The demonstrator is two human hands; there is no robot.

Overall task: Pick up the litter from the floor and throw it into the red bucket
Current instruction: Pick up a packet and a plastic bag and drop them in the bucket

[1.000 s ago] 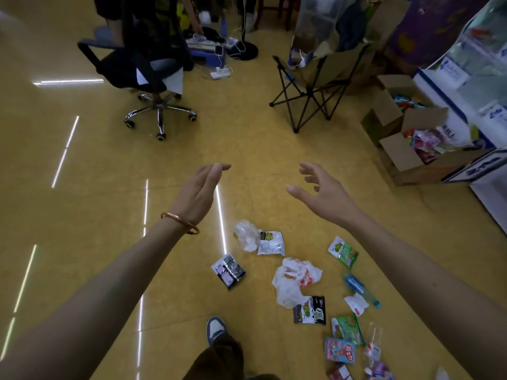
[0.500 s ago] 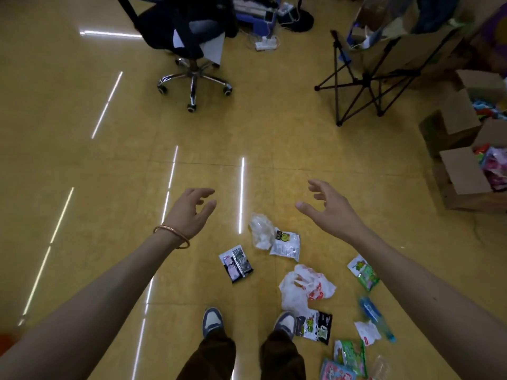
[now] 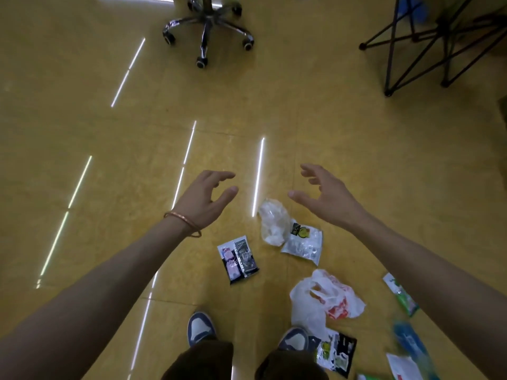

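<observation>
Litter lies on the yellow floor in front of my feet: a black and pink wrapper (image 3: 238, 259), a crumpled clear plastic bag (image 3: 271, 220), a silver packet (image 3: 303, 242), a white and red plastic bag (image 3: 326, 297), a black packet (image 3: 336, 352), a green wrapper (image 3: 402, 294) and a blue bottle (image 3: 411, 338). My left hand (image 3: 204, 200), with a copper bangle on the wrist, hovers empty above the floor, left of the clear bag, fingers loosely spread. My right hand (image 3: 325, 193) hovers empty just above and right of that bag. No red bucket is in view.
An office chair's wheeled base (image 3: 205, 28) stands at the top centre. Black folding-chair legs (image 3: 411, 45) stand at the top right. My two shoes (image 3: 200, 327) are at the bottom, next to the litter. Bare floor stretches to the left.
The view has tilted down and moved closer to the litter. Both hands have lowered toward the floor and drawn nearer to each other, still holding nothing.
</observation>
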